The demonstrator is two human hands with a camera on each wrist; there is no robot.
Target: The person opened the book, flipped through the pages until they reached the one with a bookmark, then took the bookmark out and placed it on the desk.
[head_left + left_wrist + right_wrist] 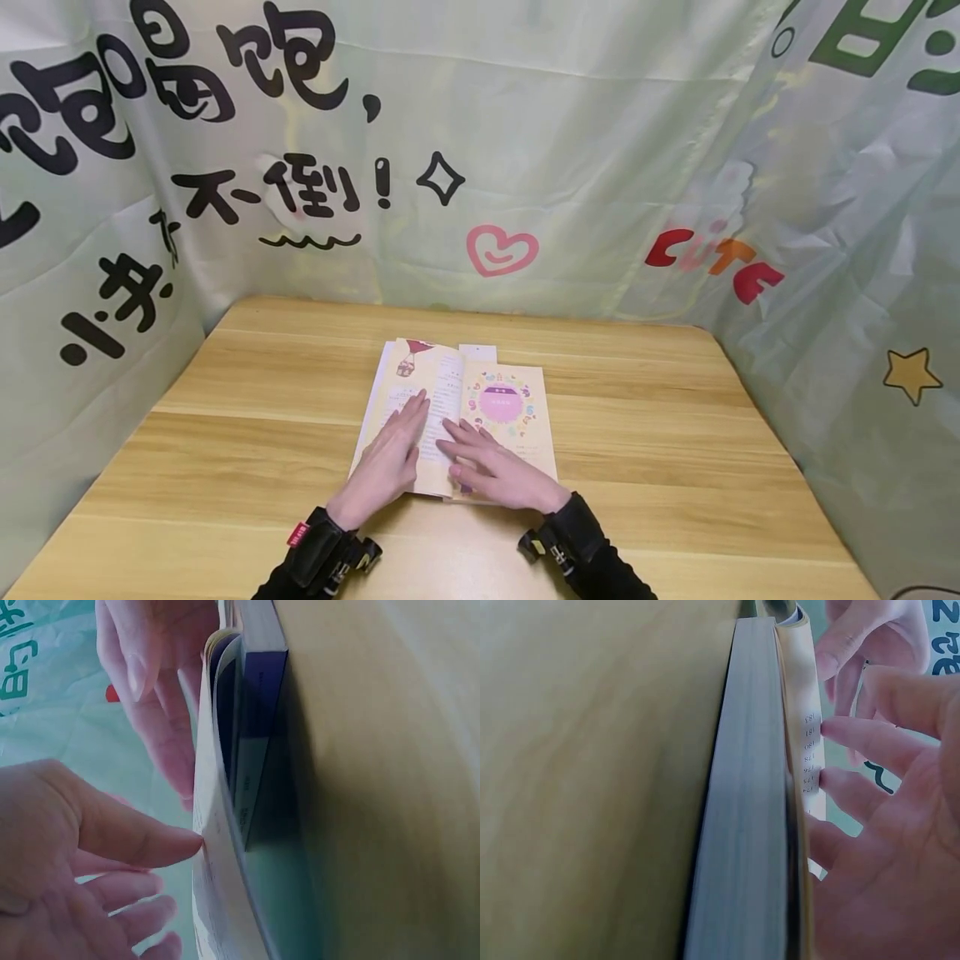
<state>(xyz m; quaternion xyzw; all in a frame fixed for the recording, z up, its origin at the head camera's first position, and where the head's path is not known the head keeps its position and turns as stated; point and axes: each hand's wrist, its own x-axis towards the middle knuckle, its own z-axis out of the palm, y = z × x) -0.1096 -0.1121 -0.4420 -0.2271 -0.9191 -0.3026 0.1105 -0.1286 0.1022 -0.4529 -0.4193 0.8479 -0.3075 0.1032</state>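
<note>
An open book lies on the wooden table, its thick block of page edges under the right-hand page. The left page carries a balloon drawing and lines of print; the right page has a pink circle ringed by small colourful figures. My left hand rests on the left page, fingers extended toward the far edge, thumb tip at the paper in the left wrist view. My right hand lies across the lower right page with its fingers spread, fingertips reaching over the middle fold onto the printed part.
A white slip sticks out beyond the book's far edge. The wooden table extends around the book. A pale printed cloth hangs behind the table and along both sides. A dark cable shows at the lower right corner.
</note>
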